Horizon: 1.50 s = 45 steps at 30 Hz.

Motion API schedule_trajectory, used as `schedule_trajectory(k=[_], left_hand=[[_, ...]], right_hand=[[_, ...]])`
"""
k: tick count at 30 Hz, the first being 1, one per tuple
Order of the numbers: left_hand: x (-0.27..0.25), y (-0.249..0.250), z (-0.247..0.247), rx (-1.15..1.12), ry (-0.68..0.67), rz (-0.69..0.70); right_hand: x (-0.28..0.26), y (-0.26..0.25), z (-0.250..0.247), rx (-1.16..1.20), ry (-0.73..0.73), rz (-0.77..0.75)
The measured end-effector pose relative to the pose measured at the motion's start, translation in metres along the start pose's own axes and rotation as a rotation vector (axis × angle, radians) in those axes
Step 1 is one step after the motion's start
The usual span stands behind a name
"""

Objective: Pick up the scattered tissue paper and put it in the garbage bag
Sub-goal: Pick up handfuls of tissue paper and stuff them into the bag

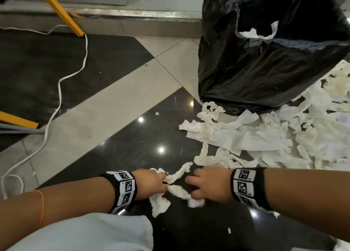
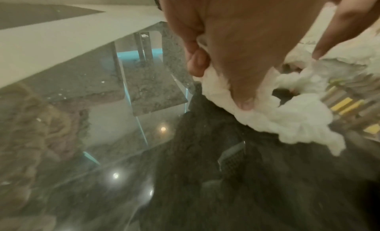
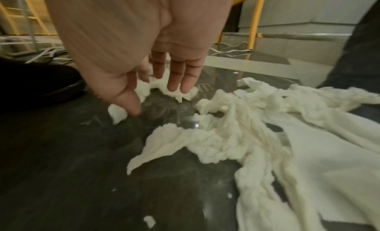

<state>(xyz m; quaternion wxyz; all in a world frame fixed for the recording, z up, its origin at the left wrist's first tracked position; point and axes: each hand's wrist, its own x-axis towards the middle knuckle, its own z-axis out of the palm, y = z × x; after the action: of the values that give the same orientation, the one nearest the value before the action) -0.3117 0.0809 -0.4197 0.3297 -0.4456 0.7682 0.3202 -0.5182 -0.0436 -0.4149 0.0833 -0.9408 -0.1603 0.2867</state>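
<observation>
Low over the glossy dark floor (image 1: 144, 137), a person gathers twisted strips of tissue paper (image 1: 177, 191) lying between both hands, near their own knees. The left hand (image 1: 151, 184) has its fingers (image 2: 195, 62) curled round a crumpled wad, apparently bunching loose ends so they come up in one handful. The right hand (image 1: 206, 186) reaches in from the opposite side, palm down and fingers nearly straight, its fingertips (image 3: 174, 83) pressing a strip against the tile without closing on it, seemingly to rake the paper toward the other hand. Both forearms stretch forward and converge, wrists banded with coded markers. Beyond the hands, a much larger spill of tissue (image 1: 284, 137) spreads across the floor up to the base of the black garbage bag (image 1: 255, 70), which stands open-mouthed with some white paper already inside. Most of the clean-up looks still ahead. A white cord (image 1: 60, 84) trails past yellow frame legs (image 1: 60, 10) on the left.
</observation>
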Motion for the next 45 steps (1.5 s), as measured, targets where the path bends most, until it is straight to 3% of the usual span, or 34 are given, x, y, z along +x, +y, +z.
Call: schedule_trajectory(k=[4,8,12,17,22,26,30,33,39,41,45], left_hand=[[0.001,-0.009,-0.011,-0.182,0.127,-0.068],[-0.005,-0.016,-0.03,-0.473,0.429,-0.166],[-0.013,-0.019,-0.041,-0.656,0.6,-0.358],[-0.017,-0.025,-0.048,-0.773,0.597,-0.417],[-0.014,-0.026,-0.052,-0.71,0.563,-0.442],[-0.012,-0.024,-0.055,-0.587,0.508,-0.426],[-0.013,-0.022,-0.051,-0.639,0.571,-0.415],[-0.015,-0.023,-0.047,-0.636,0.596,-0.45],[-0.017,-0.029,-0.051,-0.649,0.556,-0.448],[-0.015,-0.03,-0.053,-0.572,0.524,-0.455],[-0.009,-0.032,-0.049,-0.468,0.461,-0.443]], right_hand=[[0.0,0.02,-0.014,0.007,0.162,0.122],[0.001,0.032,-0.018,0.052,0.17,0.22],[-0.004,0.041,-0.008,0.082,0.162,0.301],[-0.021,0.051,0.002,0.09,0.142,0.378],[-0.026,0.042,0.017,0.125,-0.146,0.297],[-0.022,0.032,0.022,0.143,-0.219,0.301],[-0.017,0.038,-0.001,0.221,-0.054,0.386],[-0.014,0.049,-0.023,0.442,0.213,0.54],[-0.03,0.062,-0.058,0.833,0.587,0.874],[-0.036,0.068,-0.063,0.904,0.623,0.956],[-0.042,0.085,-0.057,0.788,0.544,0.99]])
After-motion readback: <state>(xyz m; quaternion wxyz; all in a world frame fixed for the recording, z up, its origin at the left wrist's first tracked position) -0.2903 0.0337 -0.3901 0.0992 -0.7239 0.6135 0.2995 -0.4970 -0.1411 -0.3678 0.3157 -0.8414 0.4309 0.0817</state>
